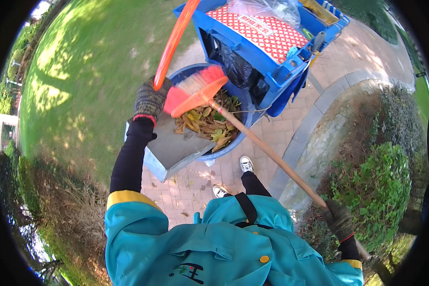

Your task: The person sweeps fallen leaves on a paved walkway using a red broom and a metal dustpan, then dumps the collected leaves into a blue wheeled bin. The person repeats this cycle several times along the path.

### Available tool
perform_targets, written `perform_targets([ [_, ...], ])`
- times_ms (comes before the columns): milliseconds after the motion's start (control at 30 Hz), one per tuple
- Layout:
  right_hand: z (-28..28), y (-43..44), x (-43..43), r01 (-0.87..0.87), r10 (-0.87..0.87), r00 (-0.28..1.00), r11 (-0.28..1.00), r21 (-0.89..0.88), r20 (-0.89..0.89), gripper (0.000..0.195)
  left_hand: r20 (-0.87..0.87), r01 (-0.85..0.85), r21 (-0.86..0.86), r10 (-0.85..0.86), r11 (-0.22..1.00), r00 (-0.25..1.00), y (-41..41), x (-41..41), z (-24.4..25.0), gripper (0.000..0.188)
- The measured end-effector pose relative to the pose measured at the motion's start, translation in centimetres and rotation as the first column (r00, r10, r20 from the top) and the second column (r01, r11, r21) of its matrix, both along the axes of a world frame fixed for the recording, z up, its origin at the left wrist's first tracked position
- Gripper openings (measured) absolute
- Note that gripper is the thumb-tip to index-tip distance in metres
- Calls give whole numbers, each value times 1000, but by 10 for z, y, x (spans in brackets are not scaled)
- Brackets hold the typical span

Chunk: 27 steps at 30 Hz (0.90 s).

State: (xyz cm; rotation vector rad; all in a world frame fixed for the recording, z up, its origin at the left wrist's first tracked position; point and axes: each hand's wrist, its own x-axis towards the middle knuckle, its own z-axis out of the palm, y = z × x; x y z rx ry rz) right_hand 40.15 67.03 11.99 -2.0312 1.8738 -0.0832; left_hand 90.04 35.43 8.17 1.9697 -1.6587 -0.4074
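Note:
My left hand [152,95], in a dark knitted glove with a red cuff, grips the orange handle [177,39] above a metal dustpan [180,152]. The dustpan's open edge tilts over a round blue tub [232,144] with dry leaves [218,123] in it. My right hand [338,220], gloved too, closes round the wooden stick of a broom [196,94]. The broom's orange head with red and pale bristles lies over the tub and the leaves. Where the handle joins the dustpan is hidden behind my left hand and arm.
Behind the tub stands a blue cart [243,50] with a red-and-white patterned board, black bags and clear plastic. A brick path [189,189] runs underfoot, with a grey stone kerb [307,123] and shrubs [379,189] at right. Grass [103,53] lies at left.

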Motion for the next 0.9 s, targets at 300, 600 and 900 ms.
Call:
perform_targets([
  [300, 70, -29, -27, -137, 80, 941, 979, -152, -328, 34, -113, -74, -62, 67, 995, 991, 48, 56, 47, 37],
  [600, 148, -158, 66, -601, 440, 628, 798, -40, -642, 39, -97, -274, -34, 270, 961, 958, 121, 101, 49, 35],
  [900, 91, -162, 104, -543, 412, 458, 831, 119, -788, 42, -424, -364, -98, 292, 926, 857, 188, 96, 86, 30],
])
